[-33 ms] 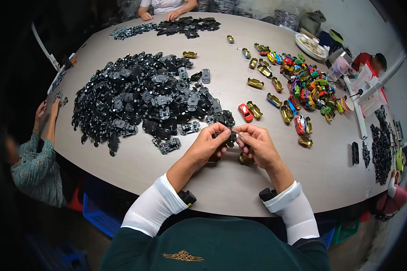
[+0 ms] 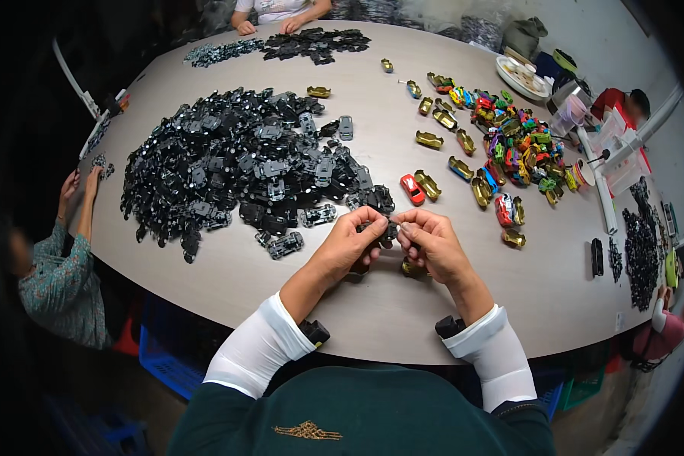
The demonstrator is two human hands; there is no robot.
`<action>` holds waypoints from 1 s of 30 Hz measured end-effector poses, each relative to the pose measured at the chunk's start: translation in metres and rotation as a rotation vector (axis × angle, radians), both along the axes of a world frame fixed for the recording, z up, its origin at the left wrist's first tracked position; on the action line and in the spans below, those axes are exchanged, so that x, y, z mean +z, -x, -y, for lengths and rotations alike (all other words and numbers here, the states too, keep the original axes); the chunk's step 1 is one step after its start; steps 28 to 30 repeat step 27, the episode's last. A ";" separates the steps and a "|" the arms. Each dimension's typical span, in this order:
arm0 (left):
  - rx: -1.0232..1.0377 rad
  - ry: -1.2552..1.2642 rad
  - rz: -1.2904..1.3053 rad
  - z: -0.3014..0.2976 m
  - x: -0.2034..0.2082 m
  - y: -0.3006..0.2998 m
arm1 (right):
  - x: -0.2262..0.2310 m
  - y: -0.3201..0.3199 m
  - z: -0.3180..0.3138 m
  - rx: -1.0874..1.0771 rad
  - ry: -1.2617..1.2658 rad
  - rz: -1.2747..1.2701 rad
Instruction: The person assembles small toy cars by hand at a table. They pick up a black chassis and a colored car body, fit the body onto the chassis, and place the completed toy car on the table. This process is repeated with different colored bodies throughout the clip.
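Observation:
My left hand [image 2: 348,248] and my right hand [image 2: 433,243] meet over the near part of the round grey table [image 2: 372,304]. Together they pinch a small black toy-car chassis [image 2: 388,231] between the fingertips. A gold toy-car body [image 2: 409,268] lies on the table just under my right hand. A big heap of black chassis parts [image 2: 235,167] spreads to the left of my hands. A red toy car [image 2: 412,188] and a gold body shell [image 2: 429,185] lie just beyond my hands.
Many coloured car bodies [image 2: 513,144] are piled at the right, with gold shells scattered around them. A smaller black pile [image 2: 311,42] lies at the far edge. A white plate [image 2: 523,76] stands far right. Other people sit at the left [image 2: 53,273], far side [image 2: 270,19] and right [image 2: 623,102].

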State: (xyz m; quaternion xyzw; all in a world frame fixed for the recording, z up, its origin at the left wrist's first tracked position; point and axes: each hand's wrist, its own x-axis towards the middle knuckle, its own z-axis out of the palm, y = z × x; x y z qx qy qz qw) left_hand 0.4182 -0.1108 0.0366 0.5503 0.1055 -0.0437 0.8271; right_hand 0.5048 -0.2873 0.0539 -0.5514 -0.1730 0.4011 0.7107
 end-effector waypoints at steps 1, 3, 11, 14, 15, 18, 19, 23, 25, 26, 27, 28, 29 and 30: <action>-0.026 -0.002 -0.007 0.000 0.002 0.001 | 0.000 0.001 0.000 -0.005 0.017 0.014; -0.009 -0.007 0.008 0.000 -0.001 0.000 | 0.002 0.002 0.000 -0.005 0.051 0.044; 0.002 0.003 0.034 0.001 -0.008 0.000 | 0.000 0.004 -0.001 0.010 0.080 0.085; -0.001 -0.017 0.032 -0.001 -0.007 0.001 | 0.002 0.005 -0.003 0.026 0.081 0.091; 0.015 -0.031 0.035 0.000 -0.003 0.002 | 0.002 0.005 -0.003 0.033 0.090 0.100; 0.009 -0.206 0.072 0.000 -0.006 0.003 | -0.003 0.002 -0.003 0.066 0.162 0.200; 0.065 -0.449 0.163 0.002 -0.010 0.001 | -0.005 0.001 -0.003 0.078 0.193 0.244; 0.218 -0.719 0.337 0.007 -0.013 -0.003 | -0.001 0.003 -0.005 0.039 0.240 0.263; 0.207 -0.443 0.205 0.003 -0.013 -0.002 | 0.001 0.001 -0.004 0.046 0.132 0.036; 0.180 -0.296 0.117 0.001 -0.010 -0.001 | -0.004 -0.002 -0.002 0.055 0.073 -0.050; 0.154 -0.281 0.124 -0.001 -0.012 -0.003 | -0.005 -0.002 -0.001 0.051 0.073 -0.057; 0.154 -0.281 0.124 -0.001 -0.012 -0.003 | -0.005 -0.002 -0.001 0.051 0.073 -0.057; 0.154 -0.281 0.124 -0.001 -0.012 -0.003 | -0.005 -0.002 -0.001 0.051 0.073 -0.057; 0.154 -0.281 0.124 -0.001 -0.012 -0.003 | -0.005 -0.002 -0.001 0.051 0.073 -0.057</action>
